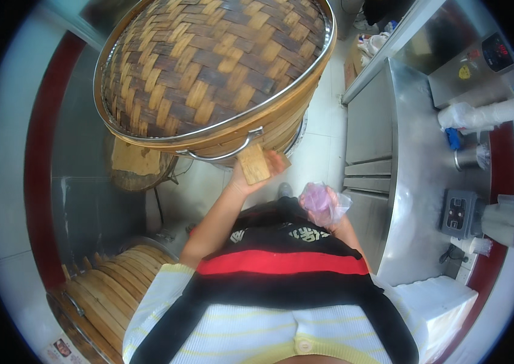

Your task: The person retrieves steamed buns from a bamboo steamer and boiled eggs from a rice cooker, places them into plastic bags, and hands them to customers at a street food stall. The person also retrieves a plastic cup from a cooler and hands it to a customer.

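A large round bamboo steamer (257, 132) with a woven, domed lid (211, 63) rimmed in metal stands before me at the top of the view. My left hand (241, 180) is wrapped around a wooden block handle (254, 164) on the steamer's side, just below the lid's curved metal handle (234, 152). Held low in front of my apron (279, 261), a clear plastic bag (341, 204) with a round purple item (318, 199) inside, perhaps a bun, rests in my right hand (330, 218). Its fingers are partly hidden by the bag.
Along the right runs a steel counter (414, 182) bearing a blender (462, 214), stacked cups (493, 113) and a machine with a lit display (471, 68). More steamer tiers (111, 282) lie at lower left. A stool (141, 170) stands left of the big steamer.
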Demonstrator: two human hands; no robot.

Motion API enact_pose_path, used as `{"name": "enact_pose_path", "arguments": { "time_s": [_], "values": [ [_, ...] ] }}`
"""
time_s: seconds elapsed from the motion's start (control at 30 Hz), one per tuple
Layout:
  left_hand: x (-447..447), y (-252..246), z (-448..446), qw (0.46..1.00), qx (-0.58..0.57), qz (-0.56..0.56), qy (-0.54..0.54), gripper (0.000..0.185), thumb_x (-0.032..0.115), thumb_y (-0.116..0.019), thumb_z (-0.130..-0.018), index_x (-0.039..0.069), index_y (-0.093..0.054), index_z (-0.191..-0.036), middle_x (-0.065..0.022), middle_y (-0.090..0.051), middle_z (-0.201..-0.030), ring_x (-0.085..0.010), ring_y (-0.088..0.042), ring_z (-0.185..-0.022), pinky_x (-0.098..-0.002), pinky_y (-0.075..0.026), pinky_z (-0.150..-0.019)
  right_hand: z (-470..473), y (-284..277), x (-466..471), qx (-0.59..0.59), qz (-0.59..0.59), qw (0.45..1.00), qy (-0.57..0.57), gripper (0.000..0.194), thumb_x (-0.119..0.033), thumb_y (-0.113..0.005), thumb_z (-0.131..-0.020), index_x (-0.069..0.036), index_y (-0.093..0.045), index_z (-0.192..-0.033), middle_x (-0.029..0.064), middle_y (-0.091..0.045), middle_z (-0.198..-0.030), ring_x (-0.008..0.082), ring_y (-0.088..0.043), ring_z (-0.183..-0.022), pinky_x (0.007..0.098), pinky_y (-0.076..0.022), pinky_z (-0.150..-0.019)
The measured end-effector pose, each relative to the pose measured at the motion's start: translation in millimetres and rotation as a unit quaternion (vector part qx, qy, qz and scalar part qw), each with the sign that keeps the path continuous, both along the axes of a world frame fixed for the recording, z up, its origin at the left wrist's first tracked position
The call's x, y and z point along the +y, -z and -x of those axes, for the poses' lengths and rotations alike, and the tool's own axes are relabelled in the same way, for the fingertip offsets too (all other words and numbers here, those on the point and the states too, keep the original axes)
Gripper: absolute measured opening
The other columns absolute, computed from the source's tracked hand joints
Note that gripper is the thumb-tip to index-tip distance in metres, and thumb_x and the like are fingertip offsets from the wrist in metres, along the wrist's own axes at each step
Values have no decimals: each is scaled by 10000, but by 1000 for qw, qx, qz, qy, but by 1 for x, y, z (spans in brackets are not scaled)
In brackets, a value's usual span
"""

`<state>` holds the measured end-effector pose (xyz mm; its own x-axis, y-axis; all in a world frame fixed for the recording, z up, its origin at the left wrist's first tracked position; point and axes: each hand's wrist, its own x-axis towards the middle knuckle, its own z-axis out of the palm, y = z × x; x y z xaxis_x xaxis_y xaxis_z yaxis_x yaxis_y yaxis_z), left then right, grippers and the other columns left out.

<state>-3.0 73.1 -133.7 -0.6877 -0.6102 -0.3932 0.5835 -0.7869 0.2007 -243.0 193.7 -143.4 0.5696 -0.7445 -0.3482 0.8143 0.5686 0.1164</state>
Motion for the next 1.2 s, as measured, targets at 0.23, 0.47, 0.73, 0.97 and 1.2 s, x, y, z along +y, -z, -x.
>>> {"name": "enact_pose_path", "arguments": {
  "time_s": [0.23,0.47,0.73,0.97,1.2],
  "values": [
    [-5,-77,5,992,102,-61,-48,208,254,-463,-867,63,-450,-785,-3,-362,-585,-133,-372,-550,-277,-340,-513,38,-10,-73,68,62,994,-59,459,-422,-513,-853,-98,-476,-1176,114,-569,-1053,257,-579,-974,406,-537,-709],
    [-68,-236,-14,980,-51,188,26,330,309,-407,-888,5,-509,-969,-158,-594,-875,-328,-597,-877,-496,-493,-772,46,-34,-156,307,264,914,4,438,-356,-594,-828,-77,-489,-1149,77,-586,-975,193,-596,-869,346,-524,-663],
    [-94,-270,-17,975,-57,213,12,244,287,-410,-908,54,-458,-959,-68,-544,-867,-228,-534,-858,-419,-440,-806,-21,-64,-275,505,442,740,41,278,-230,-635,-787,-36,-567,-975,67,-601,-862,138,-574,-754,260,-467,-632],
    [-101,-264,-27,988,-12,154,16,338,324,-422,-872,10,-494,-976,-181,-572,-894,-340,-573,-877,-506,-454,-823,-208,-69,-356,833,521,123,144,594,-308,-618,-720,-74,-464,-1243,115,-566,-1153,272,-576,-976,367,-440,-850],
    [-102,-252,-29,987,43,149,48,388,345,-387,-865,-1,-485,-1008,-257,-558,-986,-400,-554,-936,-494,-423,-863,-205,-30,-372,842,524,127,7,611,-283,-624,-730,-64,-431,-1266,109,-549,-1171,249,-568,-990,352,-435,-861]
  ]
}}
